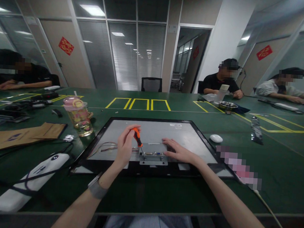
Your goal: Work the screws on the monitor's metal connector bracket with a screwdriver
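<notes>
A screwdriver (138,138) with an orange and black handle is gripped in my left hand (124,146). Its shaft slants down to the left part of a metal bracket (154,161) with a row of ports. The bracket sits on the grey back of a flat display panel (192,137) with a black frame, lying on the table. My right hand (179,151) rests at the bracket's right side, fingers stretched out and holding no tool. Thin wires (105,146) run across the panel to the left of the bracket. Whether the screwdriver tip sits in a screw is too small to tell.
On the left are a drink bottle (79,117), brown paper bags (22,136) and a white device (30,182) wrapped in black cable. A white earbud case (216,138) and a blurred-out object with a cable lie right. Three people (222,79) sit across the green table (146,193).
</notes>
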The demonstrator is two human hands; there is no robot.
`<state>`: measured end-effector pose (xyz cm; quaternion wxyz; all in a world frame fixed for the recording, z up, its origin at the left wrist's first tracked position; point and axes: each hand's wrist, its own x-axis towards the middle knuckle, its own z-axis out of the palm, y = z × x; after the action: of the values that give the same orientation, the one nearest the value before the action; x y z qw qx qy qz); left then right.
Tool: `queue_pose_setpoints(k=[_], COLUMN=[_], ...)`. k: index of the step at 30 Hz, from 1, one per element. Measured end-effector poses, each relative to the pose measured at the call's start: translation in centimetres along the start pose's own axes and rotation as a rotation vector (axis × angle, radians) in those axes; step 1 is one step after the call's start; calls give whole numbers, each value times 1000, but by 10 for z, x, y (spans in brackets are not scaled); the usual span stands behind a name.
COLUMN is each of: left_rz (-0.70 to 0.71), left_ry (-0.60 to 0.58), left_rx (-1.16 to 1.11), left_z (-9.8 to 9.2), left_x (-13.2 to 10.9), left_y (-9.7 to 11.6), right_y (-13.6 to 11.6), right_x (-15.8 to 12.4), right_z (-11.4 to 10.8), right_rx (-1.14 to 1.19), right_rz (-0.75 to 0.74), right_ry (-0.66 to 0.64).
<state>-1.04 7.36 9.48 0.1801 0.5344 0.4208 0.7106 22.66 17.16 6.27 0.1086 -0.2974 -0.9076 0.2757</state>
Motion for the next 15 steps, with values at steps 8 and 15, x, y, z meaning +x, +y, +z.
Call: queue_pose_setpoints(k=[8,15], left_rz=[114,-34], left_ry=[94,19], left_rx=[164,-91], left_z=[0,-1], left_x=[1,-2], left_y=[3,-2], right_y=[-1,4], right_x=[-1,1], right_z=[0,3], right_rx=[6,-11], right_rz=[27,-24], right_ry=[-4,13])
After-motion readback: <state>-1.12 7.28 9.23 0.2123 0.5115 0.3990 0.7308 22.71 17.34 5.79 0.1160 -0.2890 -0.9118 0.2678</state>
